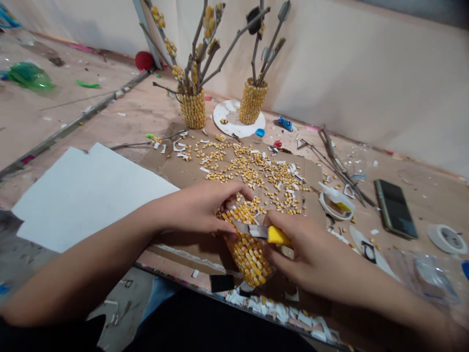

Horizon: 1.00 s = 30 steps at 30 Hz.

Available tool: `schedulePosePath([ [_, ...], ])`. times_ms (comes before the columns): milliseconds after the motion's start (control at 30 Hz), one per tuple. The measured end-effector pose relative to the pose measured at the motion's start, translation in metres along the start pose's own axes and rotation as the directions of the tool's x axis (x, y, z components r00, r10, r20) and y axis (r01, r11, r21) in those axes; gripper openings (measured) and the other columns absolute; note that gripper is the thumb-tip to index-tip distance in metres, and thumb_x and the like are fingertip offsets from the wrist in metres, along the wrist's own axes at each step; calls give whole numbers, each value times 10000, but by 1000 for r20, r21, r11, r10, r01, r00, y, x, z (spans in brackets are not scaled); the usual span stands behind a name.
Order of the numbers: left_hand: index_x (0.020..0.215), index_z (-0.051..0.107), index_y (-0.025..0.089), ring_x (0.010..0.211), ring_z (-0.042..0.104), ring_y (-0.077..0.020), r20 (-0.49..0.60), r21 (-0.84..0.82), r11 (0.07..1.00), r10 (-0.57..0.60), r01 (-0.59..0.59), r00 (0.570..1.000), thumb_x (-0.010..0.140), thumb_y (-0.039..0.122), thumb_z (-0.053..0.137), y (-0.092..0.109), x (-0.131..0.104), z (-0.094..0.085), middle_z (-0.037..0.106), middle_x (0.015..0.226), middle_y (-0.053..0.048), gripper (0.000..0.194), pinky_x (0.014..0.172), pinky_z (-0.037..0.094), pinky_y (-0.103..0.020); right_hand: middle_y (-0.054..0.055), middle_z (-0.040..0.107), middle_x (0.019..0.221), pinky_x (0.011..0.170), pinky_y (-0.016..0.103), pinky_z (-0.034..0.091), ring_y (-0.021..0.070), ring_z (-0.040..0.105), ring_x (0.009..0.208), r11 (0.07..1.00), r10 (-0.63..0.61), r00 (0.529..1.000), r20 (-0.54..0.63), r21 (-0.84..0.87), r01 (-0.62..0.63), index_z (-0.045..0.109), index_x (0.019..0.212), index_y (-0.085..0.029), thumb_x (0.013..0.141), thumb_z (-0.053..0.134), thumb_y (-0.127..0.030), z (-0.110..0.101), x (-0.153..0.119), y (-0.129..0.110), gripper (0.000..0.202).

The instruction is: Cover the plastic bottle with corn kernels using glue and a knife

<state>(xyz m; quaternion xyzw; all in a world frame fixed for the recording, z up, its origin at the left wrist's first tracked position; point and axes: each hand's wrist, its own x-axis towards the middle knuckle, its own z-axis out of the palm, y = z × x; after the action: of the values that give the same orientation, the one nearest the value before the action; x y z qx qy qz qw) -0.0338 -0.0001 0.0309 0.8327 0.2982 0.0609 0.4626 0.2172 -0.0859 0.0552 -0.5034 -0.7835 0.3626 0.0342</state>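
My left hand is closed around the upper end of a cup covered in rows of corn kernels, which leans over the table's near edge. In my right hand is a knife with a yellow handle and a flat metal blade. The blade lies across the kernels by my left fingertips; I cannot tell whether it touches them. Loose corn kernels and white paper scraps are spread over the cardboard beyond my hands.
Two kernel-covered pots with twigs stand behind, the left pot and the right pot on a white disc. White paper sheets lie left. At right are a phone, a tape roll, a small white dish and sticks.
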Motion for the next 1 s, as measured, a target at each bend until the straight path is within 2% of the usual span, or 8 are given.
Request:
schedulePosePath([
  [133,1335,612,205,766,570,-175,-10,-2,1000,7,-7,1000,853,355,831,1,-1,0,592,856,30,550,659,393,-277,-6,655,797,644,306,388,185,573,713,999,-27,1000,-10,33,27,537,886,-249,946,609,-254,-2,-2,0,94],
  [400,1311,622,195,771,573,-178,-1,5,1000,26,-26,1000,863,365,815,1,0,-1,617,874,17,517,667,402,-282,3,668,801,634,321,378,202,581,720,1000,-4,1000,3,10,4,550,875,-252,925,605,-271,-1,0,0,77],
  [500,1319,627,208,820,606,-191,-13,9,999,43,-43,999,859,338,814,-2,0,0,661,945,-1,513,697,432,-291,10,674,813,637,321,384,200,582,725,1000,-1,1000,3,14,0,553,873,-247,922,609,-265,-1,0,-2,77],
  [600,1322,626,216,912,650,-214,-22,2,998,66,-66,998,849,282,823,-5,0,1,711,1049,-28,516,769,474,-305,-4,649,782,620,306,388,178,569,696,996,-20,1000,0,90,20,555,870,-244,946,589,-271,-5,0,-3,88],
  [700,1346,611,221,987,681,-238,-3,-20,997,69,-69,998,848,233,820,-7,0,1,732,1119,-47,540,836,502,-323,-31,581,721,581,285,382,151,515,638,981,-10,996,-94,192,28,537,842,-245,972,589,-321,-13,2,2,160],
  [800,1373,595,220,1055,685,-261,15,-17,998,55,-54,998,853,212,803,-6,0,0,723,1167,-63,561,899,519,-354,-44,520,698,553,280,365,145,468,619,966,65,972,-225,258,-5,549,850,-246,971,618,-394,-23,9,17,203],
  [900,1406,578,228,1125,677,-277,27,-5,999,47,-47,999,858,213,792,-4,0,-3,713,1242,-80,588,956,527,-384,-36,508,700,576,296,370,156,475,628,963,135,918,-374,266,-33,568,853,-243,945,621,-421,-30,22,39,207],
  [1000,1467,544,237,1150,673,-280,41,-11,998,55,-55,998,862,239,803,-4,-2,-8,707,1286,-89,658,973,534,-402,-17,559,721,619,314,391,173,499,654,976,155,845,-512,211,-51,568,841,-240,867,647,-348,-33,37,63,137],
])
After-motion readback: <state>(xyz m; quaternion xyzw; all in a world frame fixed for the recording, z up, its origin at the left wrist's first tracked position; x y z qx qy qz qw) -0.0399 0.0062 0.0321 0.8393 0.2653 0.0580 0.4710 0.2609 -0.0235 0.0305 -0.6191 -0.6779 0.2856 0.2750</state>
